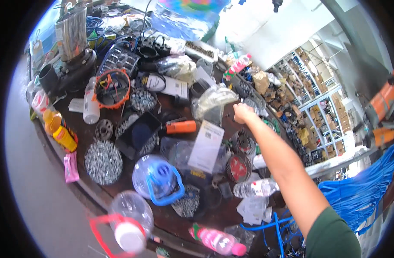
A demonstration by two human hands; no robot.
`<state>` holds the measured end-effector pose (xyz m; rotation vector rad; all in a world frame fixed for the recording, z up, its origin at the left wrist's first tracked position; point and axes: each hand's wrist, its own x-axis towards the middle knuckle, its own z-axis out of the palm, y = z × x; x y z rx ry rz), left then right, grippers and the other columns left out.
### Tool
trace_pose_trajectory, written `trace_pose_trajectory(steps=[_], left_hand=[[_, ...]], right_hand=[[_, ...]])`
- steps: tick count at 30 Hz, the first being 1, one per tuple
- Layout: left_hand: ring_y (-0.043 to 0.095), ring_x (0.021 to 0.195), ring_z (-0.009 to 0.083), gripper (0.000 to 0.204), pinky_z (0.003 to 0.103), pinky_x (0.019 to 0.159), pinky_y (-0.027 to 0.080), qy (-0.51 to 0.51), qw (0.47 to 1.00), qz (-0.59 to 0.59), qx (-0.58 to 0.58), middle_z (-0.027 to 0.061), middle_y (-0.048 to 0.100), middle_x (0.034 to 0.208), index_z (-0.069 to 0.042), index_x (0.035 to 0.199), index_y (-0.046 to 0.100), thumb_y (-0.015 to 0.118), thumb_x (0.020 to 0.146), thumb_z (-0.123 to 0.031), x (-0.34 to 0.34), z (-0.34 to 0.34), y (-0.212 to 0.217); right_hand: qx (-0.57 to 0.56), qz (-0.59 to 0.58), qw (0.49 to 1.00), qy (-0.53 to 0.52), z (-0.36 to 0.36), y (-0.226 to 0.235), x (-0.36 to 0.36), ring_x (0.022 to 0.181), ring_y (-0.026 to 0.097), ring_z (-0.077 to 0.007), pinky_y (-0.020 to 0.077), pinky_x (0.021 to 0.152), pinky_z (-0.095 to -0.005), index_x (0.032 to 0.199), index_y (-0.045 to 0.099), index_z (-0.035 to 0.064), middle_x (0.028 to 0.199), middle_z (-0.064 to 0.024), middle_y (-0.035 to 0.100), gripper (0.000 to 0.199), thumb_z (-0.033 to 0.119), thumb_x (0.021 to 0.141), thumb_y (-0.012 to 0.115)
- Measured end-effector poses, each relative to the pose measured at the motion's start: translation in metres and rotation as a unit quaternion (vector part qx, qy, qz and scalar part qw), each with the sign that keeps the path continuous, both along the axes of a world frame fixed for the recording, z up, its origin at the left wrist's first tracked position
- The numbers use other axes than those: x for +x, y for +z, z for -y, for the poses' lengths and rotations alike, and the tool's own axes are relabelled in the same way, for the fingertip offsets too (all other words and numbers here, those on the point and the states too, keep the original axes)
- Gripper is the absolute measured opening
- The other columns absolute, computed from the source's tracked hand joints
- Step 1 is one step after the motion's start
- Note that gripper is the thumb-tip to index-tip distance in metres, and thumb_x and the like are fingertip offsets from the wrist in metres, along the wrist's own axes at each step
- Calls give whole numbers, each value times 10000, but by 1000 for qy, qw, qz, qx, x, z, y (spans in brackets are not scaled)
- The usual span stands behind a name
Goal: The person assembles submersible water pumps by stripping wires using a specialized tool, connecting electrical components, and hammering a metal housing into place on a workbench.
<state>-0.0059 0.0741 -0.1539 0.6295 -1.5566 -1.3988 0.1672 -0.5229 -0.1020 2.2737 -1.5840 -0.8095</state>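
Observation:
My right arm, in a dark green sleeve, reaches up from the lower right across the crowded dark table. At its end my right hand (244,113) is closed, fingers drawn together; a tiny pale tip shows at the fingers, and what they hold is too small to make out. Just left of it lies a clear, yellowish plastic bag (215,102). Below the bag rest a white printed card (206,146) and an orange-handled tool (181,127). A bowl of small metal parts (243,142) sits below the hand. My left hand is out of view.
Large clear jugs with a blue handle (166,195) and a red handle (103,234) stand at the near edge. A round container of metal screws (103,162), a yellow drink bottle (61,133) and an orange ring housing (112,89) crowd the left. Blue cable (360,189) hangs at right.

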Motion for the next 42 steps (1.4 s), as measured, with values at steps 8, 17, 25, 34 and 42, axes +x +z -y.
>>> trace_pose_trajectory(steps=[8,17,25,34,42], left_hand=[[625,926,278,230,383,812,516,-22,999,-22,5,120,616,972,-66,1135,593,639,910,-78,32,63,-14],[620,930,267,185,365,828,506,-39,999,-26,28,115,612,967,-71,1092,584,623,912,-82,29,69,-11],[616,933,256,145,348,842,497,-65,997,-26,35,110,609,962,-74,1054,576,609,913,-85,20,53,-8],[612,936,245,101,330,858,488,-83,995,-22,41,105,606,957,-79,1012,568,593,915,-89,4,31,-4],[608,940,235,62,313,872,479,-109,993,32,-24,100,603,952,-83,974,560,579,916,-92,-37,-61,12]], right_hand=[[74,53,995,45,73,-26,54,1419,502,-329,421,1168,-452,1496,549,149,1574,-146,498,590,405,966,589],[-109,149,957,224,62,-67,-2,1192,659,-339,527,1016,-439,1187,732,113,1226,-156,713,321,249,929,597],[-162,-61,905,389,42,-77,-71,1124,606,-191,518,881,-343,1328,602,96,1180,-37,630,464,195,877,649],[-24,-190,892,408,17,-41,-65,1058,621,-211,478,844,-342,977,769,143,1028,-20,669,176,212,842,680],[-91,-199,904,368,-43,59,-50,1138,624,-250,433,1047,-429,926,800,126,1011,-52,755,254,304,800,670]])
